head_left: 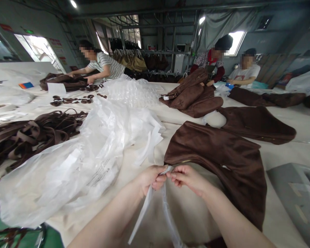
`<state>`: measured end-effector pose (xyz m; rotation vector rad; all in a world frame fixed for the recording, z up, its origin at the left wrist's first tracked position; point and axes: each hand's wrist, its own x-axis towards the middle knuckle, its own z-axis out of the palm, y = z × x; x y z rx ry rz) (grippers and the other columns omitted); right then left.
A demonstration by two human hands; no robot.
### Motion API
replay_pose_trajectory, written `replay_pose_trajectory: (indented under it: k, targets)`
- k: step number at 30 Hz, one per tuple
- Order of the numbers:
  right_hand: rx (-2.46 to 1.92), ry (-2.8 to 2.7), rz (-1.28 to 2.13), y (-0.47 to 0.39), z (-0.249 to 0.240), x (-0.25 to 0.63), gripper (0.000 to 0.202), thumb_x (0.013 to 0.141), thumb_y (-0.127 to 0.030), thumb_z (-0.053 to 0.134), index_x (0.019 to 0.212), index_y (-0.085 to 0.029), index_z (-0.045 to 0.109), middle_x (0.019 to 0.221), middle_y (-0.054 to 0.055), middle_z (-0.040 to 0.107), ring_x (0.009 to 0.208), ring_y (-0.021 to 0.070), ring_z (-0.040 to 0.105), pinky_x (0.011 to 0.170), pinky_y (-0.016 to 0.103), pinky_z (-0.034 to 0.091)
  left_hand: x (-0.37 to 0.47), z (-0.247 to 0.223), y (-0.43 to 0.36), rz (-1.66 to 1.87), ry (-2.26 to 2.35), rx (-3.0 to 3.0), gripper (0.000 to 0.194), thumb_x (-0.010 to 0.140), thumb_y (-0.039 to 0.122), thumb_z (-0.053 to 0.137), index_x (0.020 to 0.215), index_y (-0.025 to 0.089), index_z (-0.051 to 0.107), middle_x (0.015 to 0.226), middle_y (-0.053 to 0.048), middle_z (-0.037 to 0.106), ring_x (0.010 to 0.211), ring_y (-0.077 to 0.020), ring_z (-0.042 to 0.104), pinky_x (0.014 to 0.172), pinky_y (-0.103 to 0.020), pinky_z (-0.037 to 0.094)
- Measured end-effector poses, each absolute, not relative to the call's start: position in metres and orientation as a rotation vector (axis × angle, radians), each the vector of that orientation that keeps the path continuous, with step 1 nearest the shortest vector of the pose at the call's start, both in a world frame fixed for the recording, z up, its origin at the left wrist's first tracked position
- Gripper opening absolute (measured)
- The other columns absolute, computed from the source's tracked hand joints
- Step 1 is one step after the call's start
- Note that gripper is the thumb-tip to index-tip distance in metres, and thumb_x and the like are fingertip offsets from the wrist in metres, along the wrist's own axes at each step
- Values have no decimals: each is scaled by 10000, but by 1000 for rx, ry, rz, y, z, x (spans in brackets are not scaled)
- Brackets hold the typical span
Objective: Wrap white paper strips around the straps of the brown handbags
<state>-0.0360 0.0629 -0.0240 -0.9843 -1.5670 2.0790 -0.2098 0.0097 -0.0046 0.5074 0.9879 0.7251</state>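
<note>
In the head view my left hand is closed on a white strip, whose tail hangs down toward the lower edge. Touching it from the right, my right hand pinches the strip's upper end near the left fingertips. A clear plastic-wrapped strand runs down from between the hands. Just beyond and to the right lies a dark brown bag, spread on the pale table. Crumpled clear plastic bags and loose white paper strips lie to the left.
Dark brown straps are heaped at the left. More brown bags lie beyond on the right. A grey plastic object stands at the right edge. Across the table several people work, one in a striped shirt.
</note>
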Motion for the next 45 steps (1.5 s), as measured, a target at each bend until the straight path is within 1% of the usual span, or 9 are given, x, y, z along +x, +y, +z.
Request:
replay_pose_trajectory:
  k: [6, 14, 22, 28, 31, 35, 37, 39, 45]
  targets:
    - [-912, -1623, 1917, 54, -24, -48, 313, 709, -466, 689, 726, -163, 613, 637, -18, 575, 556, 91, 500, 553, 229, 400, -206, -2, 2, 752, 805, 206, 383, 958, 357, 300, 702, 151, 495, 366, 98, 254, 283, -27, 92, 291, -136, 99]
    - [-846, -1739, 1780, 56, -32, -54, 312, 781, -474, 588, 668, -184, 562, 596, -25, 537, 560, 104, 459, 557, 228, 376, -197, 3, -8, 755, 835, 308, 397, 912, 448, 421, 714, 137, 565, 336, 90, 292, 252, -26, 145, 274, -133, 135]
    - [-803, -1664, 1784, 57, -36, -57, 277, 775, -439, 588, 687, -177, 608, 645, -17, 581, 614, 114, 496, 616, 240, 383, -190, 0, -6, 745, 779, 351, 488, 911, 523, 366, 745, 127, 598, 299, 80, 301, 227, -37, 139, 249, -142, 132]
    - [-961, -1699, 1837, 58, -31, -57, 339, 731, -448, 618, 558, -168, 539, 470, -34, 493, 446, 82, 406, 459, 219, 297, -186, 5, -8, 744, 875, 516, 487, 873, 551, 424, 764, 115, 610, 304, 94, 279, 221, -35, 135, 260, -162, 120]
    - [-1165, -1889, 1724, 61, -27, -53, 324, 735, -384, 613, 502, -183, 511, 379, -43, 445, 359, 76, 381, 398, 219, 258, -185, 7, -10, 800, 1044, 683, 512, 854, 582, 414, 760, 121, 617, 339, 81, 318, 238, -42, 165, 286, -190, 109]
    - [-1351, -1949, 1540, 66, -19, -40, 258, 717, -323, 633, 519, -196, 526, 405, -40, 498, 353, 81, 442, 381, 212, 288, -185, 7, -12, 925, 1483, 1129, 530, 882, 575, 330, 777, 150, 629, 420, 30, 424, 327, -82, 327, 368, -211, 221]
    - [-1323, -1805, 1642, 67, -15, -34, 255, 733, -382, 616, 579, -191, 547, 460, -31, 531, 362, 85, 456, 373, 213, 309, -185, 7, -13, 928, 1662, 1405, 426, 891, 495, 379, 759, 172, 622, 511, -14, 492, 472, -129, 452, 471, -227, 308]
    - [-1245, -1626, 1797, 67, -13, -31, 325, 752, -479, 580, 637, -175, 566, 506, -19, 550, 367, 86, 462, 359, 213, 310, -184, 5, -14, 911, 1787, 1624, 321, 882, 420, 436, 733, 189, 602, 594, -45, 519, 587, -168, 484, 556, -253, 323]
    - [-1144, -1506, 1982, 56, -4, -34, 548, 764, -657, 465, 611, -146, 588, 495, 14, 564, 346, 84, 469, 336, 204, 295, -179, 3, -20, 886, 1885, 1762, 258, 876, 398, 464, 725, 203, 540, 612, -33, 441, 533, -167, 355, 577, -295, 233]
